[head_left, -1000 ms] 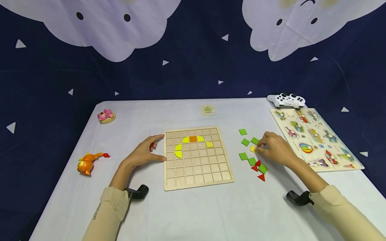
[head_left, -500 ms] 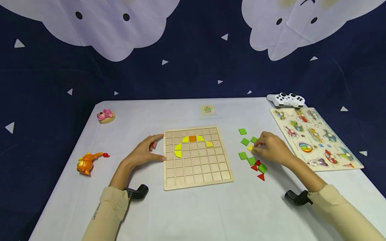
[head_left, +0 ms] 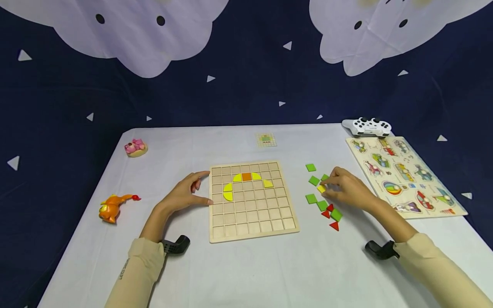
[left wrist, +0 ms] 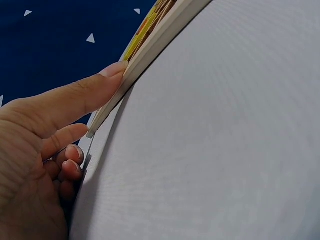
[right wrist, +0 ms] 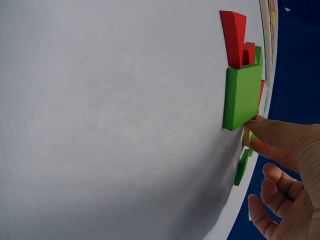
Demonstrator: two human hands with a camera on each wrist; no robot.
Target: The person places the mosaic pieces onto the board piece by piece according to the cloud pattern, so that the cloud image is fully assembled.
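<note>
A pale wooden square board with a grid of recessed cells (head_left: 250, 216) lies flat on a white counter (head_left: 250, 273). Five yellow quarter-circle pieces (head_left: 228, 196) occupy cells in its upper half; one orange square piece (head_left: 246, 176) sits in the top row of pieces, between two of them. The left hand (head_left: 182, 194) is spread, with thumb and index finger touching the board's left edge and the other fingers loosely bent. To the right of the board, the right hand (head_left: 348, 188) pinches a small yellow piece (head_left: 321, 188) between thumb and index finger; its shape is partly hidden. Around it lie six green square tiles (head_left: 311, 198) and three red triangular tiles (head_left: 334, 226). Beyond the board is a small printed grid card (head_left: 266, 139). At far right, a white game controller (head_left: 367, 127) adjoins a wooden picture-puzzle board (head_left: 400, 202). At left are a pink figurine on a tan base (head_left: 135, 147) and an orange toy with a red-tipped tail (head_left: 111, 208).
</note>
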